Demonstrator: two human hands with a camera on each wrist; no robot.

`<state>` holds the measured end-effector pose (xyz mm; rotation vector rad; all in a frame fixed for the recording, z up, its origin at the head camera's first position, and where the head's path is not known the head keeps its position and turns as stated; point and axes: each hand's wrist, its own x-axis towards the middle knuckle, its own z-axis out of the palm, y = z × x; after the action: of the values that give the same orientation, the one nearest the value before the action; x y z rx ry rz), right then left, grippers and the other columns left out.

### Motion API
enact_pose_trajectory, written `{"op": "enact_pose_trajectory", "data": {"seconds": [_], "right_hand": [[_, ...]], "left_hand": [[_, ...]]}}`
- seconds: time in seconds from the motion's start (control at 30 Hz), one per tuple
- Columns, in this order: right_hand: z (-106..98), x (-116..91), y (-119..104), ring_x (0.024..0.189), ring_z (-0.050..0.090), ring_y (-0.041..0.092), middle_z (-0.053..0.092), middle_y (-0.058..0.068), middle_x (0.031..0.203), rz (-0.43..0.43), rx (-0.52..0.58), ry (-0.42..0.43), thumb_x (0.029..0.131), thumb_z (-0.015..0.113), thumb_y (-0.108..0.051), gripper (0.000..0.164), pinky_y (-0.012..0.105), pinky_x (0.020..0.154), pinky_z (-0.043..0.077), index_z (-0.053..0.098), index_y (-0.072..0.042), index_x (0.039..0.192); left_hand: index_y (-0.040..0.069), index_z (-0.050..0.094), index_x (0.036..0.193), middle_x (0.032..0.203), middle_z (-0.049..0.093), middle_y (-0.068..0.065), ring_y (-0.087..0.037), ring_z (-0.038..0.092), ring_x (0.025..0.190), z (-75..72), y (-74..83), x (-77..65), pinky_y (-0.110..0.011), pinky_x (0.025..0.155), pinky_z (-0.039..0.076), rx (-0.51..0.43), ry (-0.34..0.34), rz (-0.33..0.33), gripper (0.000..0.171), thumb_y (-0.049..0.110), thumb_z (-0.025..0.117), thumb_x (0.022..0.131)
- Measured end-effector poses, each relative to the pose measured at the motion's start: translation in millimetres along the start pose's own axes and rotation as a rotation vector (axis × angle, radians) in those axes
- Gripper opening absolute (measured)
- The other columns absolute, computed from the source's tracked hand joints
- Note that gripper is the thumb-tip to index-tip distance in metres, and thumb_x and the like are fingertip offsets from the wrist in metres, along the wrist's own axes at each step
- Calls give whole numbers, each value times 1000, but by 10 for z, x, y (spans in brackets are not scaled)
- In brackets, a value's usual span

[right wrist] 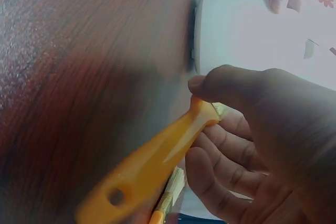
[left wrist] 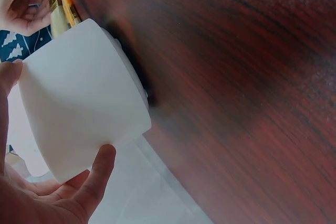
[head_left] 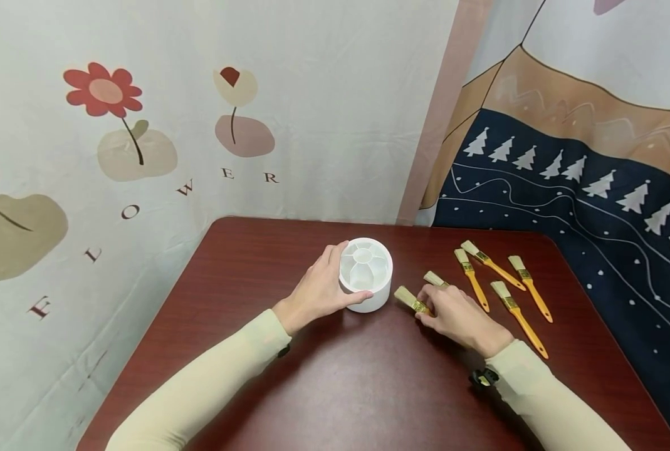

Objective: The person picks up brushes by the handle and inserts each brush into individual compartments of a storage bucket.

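1. A person in pale long sleeves works at a dark red-brown, wood-grained tabletop (head_left: pixel 346 388), both hands in view.
2. Near its far edge, a white round desk organizer (head_left: pixel 376 302) appears to stand upright, its top divided into compartments around a small central ring.
3. The left hand (head_left: pixel 324 285) grips the organizer from its left side: thumb across the near wall, fingers spread wide around the far side.
4. Just right of the organizer, the right hand (head_left: pixel 464 316) holds a flat paintbrush (head_left: pixel 409 299), fingers narrow, pinching it where the yellow-orange handle meets the metal ferrule. The cream bristles point towards the organizer without reaching it; I cannot tell whether this brush touches the tabletop.
5. Just beyond that hand, the bristles of a second paintbrush (head_left: pixel 436 279) show; in the head view the hand hides its handle.
6. Further right lie four more matching paintbrushes (head_left: pixel 472 280) (head_left: pixel 495 267) (head_left: pixel 532 289) (head_left: pixel 522 319), bristles towards the far edge, handles slanting nearer and rightward.
7. A dark device (head_left: pixel 484 377) sits at the right wrist.
8. Behind hang a pale flower-print cloth (head_left: pixel 340 125) lettered "FLOWER" and, to the right, a navy-and-tan cloth (head_left: pixel 504 181) with white fir trees.
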<state>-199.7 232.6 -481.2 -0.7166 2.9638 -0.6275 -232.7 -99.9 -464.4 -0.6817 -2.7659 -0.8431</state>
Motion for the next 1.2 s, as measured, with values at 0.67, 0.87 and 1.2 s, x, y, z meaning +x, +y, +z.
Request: {"op": "enact_pose_trajectory", "data": {"seconds": [0.67, 0.87, 1.2], "right_hand": [[-89, -5, -115, 79, 66, 6, 80, -1, 94, -34, 3, 108, 98, 96, -19, 22, 27, 72, 62, 81, -12, 114], [-124, 11, -168, 81, 71, 7, 82, 0, 96, -62, 5, 166, 97, 97, -17, 25, 31, 75, 66, 81, -11, 114], [-186, 11, -270, 79, 69, 6, 80, 0, 95, -107, 37, 224, 93, 100, -15, 31, 25, 74, 66, 80, -12, 115]], "left_hand": [[7, 38, 177, 152, 61, -14, -37, 72, 134, 1, -11, -4, -52, 113, 65, -17, 16, 21, 123, 59, 101, 86], [8, 37, 178, 153, 61, -15, -37, 72, 134, -4, -15, 0, -52, 113, 65, -22, 16, 21, 123, 59, 101, 86], [9, 38, 177, 152, 61, -14, -37, 72, 134, 1, -19, -4, -52, 112, 66, -29, 16, 21, 122, 58, 102, 85]]}}
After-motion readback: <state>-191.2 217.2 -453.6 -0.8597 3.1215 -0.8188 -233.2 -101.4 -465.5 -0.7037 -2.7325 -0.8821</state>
